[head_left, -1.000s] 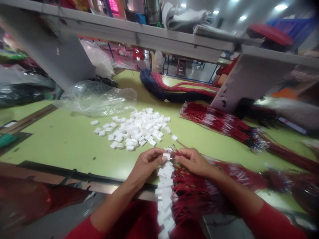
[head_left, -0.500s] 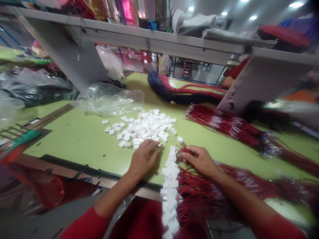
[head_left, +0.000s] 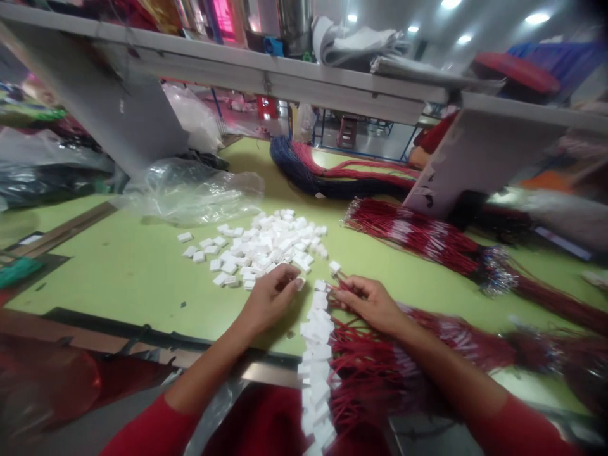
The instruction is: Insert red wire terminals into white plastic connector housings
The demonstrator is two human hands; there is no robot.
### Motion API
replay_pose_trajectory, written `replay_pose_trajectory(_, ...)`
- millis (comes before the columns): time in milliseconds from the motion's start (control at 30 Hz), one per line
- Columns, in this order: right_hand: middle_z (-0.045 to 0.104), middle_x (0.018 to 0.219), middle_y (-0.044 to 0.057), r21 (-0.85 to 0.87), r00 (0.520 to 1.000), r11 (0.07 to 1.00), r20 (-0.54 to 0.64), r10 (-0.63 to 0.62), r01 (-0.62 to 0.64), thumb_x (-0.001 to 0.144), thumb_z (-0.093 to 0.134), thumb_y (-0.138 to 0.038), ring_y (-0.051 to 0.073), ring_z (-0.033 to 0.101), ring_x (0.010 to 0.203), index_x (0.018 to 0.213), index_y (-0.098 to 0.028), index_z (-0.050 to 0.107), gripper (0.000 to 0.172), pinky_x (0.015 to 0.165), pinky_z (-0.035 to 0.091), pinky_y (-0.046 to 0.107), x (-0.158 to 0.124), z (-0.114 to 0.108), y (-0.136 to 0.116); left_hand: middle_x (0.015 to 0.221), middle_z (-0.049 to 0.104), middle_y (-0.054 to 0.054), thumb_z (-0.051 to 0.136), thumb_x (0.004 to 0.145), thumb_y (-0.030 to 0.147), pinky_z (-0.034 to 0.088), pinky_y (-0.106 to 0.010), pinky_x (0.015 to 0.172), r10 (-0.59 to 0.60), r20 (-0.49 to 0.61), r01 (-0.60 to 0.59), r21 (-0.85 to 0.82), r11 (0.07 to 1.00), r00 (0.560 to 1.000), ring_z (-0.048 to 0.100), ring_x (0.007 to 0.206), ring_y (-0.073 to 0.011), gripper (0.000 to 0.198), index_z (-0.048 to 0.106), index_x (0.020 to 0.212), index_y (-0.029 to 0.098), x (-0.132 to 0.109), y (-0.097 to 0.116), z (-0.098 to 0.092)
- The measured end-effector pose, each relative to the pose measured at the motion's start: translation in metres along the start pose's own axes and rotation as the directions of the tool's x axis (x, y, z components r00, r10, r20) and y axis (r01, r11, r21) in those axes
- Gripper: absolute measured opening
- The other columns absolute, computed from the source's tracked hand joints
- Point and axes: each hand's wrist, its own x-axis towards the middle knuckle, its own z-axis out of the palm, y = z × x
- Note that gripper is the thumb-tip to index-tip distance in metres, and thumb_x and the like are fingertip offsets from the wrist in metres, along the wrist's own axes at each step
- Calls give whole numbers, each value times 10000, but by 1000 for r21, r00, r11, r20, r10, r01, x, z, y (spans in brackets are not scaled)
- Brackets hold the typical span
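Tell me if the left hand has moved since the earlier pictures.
Yes. The left hand has moved away from the row of white connectors, toward the loose connector pile, reaching its near edge.

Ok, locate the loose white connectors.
In the head view, the loose connectors lie on the green table, just beyond the left hand, below the clear plastic bag.

Ceiling lights (head_left: 536,18) glare white overhead and the room reads fairly bright; a soft shadow lies under my left hand (head_left: 268,301) on the green table (head_left: 128,278); the plastic bag (head_left: 190,193) throws back small highlights; the red wires (head_left: 570,361) smear into blur at lower right; the shelf (head_left: 228,69) bows toward the frame's stretched, softened edges.
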Motion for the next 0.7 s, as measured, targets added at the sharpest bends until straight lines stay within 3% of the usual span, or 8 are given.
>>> replay_pose_trajectory(67, 590, 687, -17, -2, 1000, 1000, -13, -11, 11, 840, 684, -479, 102, 493, 607, 793, -156, 640, 330, 590, 389, 231, -1, 1, -1, 783, 656, -15, 623, 882, 337, 494, -302, 679, -172, 29, 172, -339, 925, 985, 593, 692, -150, 307, 655, 1150, 192, -6, 5, 3)
replay_pose_trajectory(133, 608, 716, -10, 19, 1000, 1000, -17, -10, 10, 837, 689, -465, 108, 508, 630, 820, -153, 660, 314, 616, 403, 238, -1, 3, -2, 740, 676, -8, 691, 836, 334, 521, -285, 716, -297, 102, 302, -562, 770, 949, 622, 683, -134, 358, 679, 1161, 186, -10, 11, 5)
replay_pose_trajectory(233, 622, 748, 3, 30, 1000, 999, -9, -10, 10, 834, 694, -449, 119, 519, 653, 866, -143, 682, 308, 641, 413, 253, -3, 5, -1, 723, 720, -31, 789, 751, 305, 561, -274, 749, -409, 218, 426, -730, 534, 886, 673, 687, -138, 363, 721, 1079, 164, -14, 19, 10)
replay_pose_trajectory(333, 585, 737, -1, 15, 999, 999, 12, -31, 31, 854, 669, -439, 117, 492, 657, 862, -137, 667, 303, 643, 399, 258, -4, 6, 0, 707, 725, -34, 845, 689, 249, 586, -242, 731, -445, 268, 455, -799, 393, 855, 692, 677, -133, 332, 736, 986, 151, -15, 23, 13)
replay_pose_trajectory(467, 487, 691, -23, -44, 999, 998, 30, -39, 41, 905, 577, -451, 102, 407, 626, 808, -142, 613, 327, 581, 340, 237, -5, 7, -1, 694, 719, -30, 888, 637, 209, 596, -205, 696, -449, 279, 450, -827, 338, 849, 694, 655, -119, 322, 733, 910, 139, -16, 25, 15)
replay_pose_trajectory(700, 417, 672, -30, -102, 999, 995, 37, -18, 22, 901, 538, -452, 100, 345, 611, 776, -147, 574, 332, 538, 281, 227, -4, 7, -4, 682, 721, -30, 902, 630, 264, 590, -202, 659, -425, 269, 440, -813, 382, 864, 687, 622, -118, 347, 724, 902, 141, -19, 26, 16)
